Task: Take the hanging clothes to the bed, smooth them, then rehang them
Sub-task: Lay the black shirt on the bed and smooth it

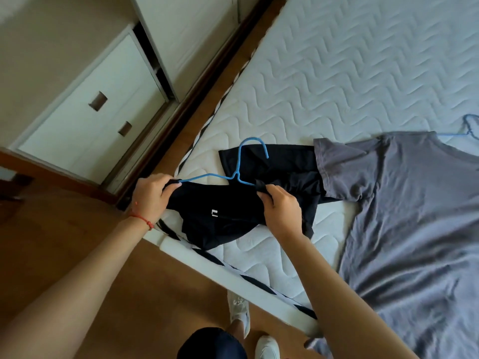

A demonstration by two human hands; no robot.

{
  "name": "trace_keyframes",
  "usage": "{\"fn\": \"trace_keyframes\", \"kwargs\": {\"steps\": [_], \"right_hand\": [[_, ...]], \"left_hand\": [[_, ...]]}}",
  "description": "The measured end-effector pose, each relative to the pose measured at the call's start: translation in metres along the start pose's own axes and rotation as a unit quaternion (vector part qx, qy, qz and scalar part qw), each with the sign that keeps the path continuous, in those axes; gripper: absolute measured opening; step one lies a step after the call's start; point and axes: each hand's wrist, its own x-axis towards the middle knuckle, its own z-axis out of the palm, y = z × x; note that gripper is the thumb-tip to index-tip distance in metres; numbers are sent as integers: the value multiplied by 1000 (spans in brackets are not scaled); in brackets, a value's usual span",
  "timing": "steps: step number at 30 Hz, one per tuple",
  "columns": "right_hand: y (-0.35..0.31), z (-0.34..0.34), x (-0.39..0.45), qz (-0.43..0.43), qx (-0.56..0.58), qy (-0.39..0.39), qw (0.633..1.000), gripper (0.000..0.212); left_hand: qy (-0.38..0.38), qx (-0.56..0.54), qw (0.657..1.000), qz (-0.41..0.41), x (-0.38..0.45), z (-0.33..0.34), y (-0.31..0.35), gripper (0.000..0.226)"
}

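Black shorts lie at the near left corner of the white quilted mattress, partly lifted, with a blue wire hanger at the waistband. The hanger's long axis runs left to right between the two hands, tilted slightly, its hook curving up and away from the person over the dark fabric. Its left end sits at the left hand, whose fingers are curled and grip the waistband there. Its right end meets the right hand, where thumb and fingers pinch a fold of black cloth. Both hands are about equally near the garment; the hanger bar spans the gap between them.

Judgement: the step looks like fitting the shorts to the hanger or taking them off; which one cannot be told. Either way the next move turns on keeping the bar level between the hands.

Just right of the shorts and overlapping their far edge lies a grey T-shirt, spread flat, with a second blue hanger at its collar. Left of the bed: brown wooden floor and white wardrobe doors. White shoes show below.
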Motion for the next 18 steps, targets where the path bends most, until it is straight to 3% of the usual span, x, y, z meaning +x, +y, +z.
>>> {"fn": "trace_keyframes", "kwargs": {"steps": [7,18], "right_hand": [[-73,-67,-59,-130,23,66,989,21],[-214,-169,-125,-257,50,81,962,23]], "left_hand": [[153,-3,988,-38,-77,-100,47,14],[362,-59,925,-102,-143,-277,88,18]]}}
